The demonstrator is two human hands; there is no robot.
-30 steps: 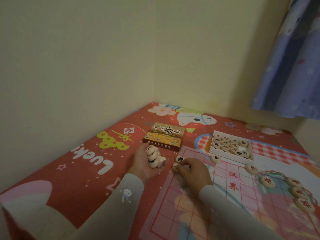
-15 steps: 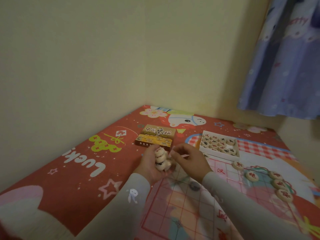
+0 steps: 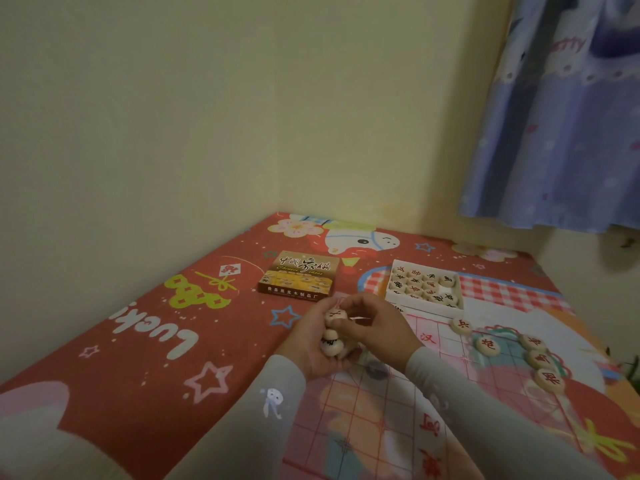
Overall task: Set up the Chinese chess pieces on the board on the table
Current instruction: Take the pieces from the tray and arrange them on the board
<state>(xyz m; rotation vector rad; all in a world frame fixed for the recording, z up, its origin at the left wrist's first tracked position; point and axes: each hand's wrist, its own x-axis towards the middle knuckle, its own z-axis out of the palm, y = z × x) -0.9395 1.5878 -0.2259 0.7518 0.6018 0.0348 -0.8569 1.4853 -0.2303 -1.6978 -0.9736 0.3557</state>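
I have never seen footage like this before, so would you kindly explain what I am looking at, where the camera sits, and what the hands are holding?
There is no machine here: a person wears a wide-angle camera on the head, looking down at their own two hands. The left hand cups a small stack of round wooden chess pieces. The right hand pinches the top piece of that stack. Under them lies a pink gridded chess board on a red cartoon-print tablecloth. Five red-lettered pieces already stand on the board at the right. Behind sit a white tray of remaining pieces and the brown box lid.
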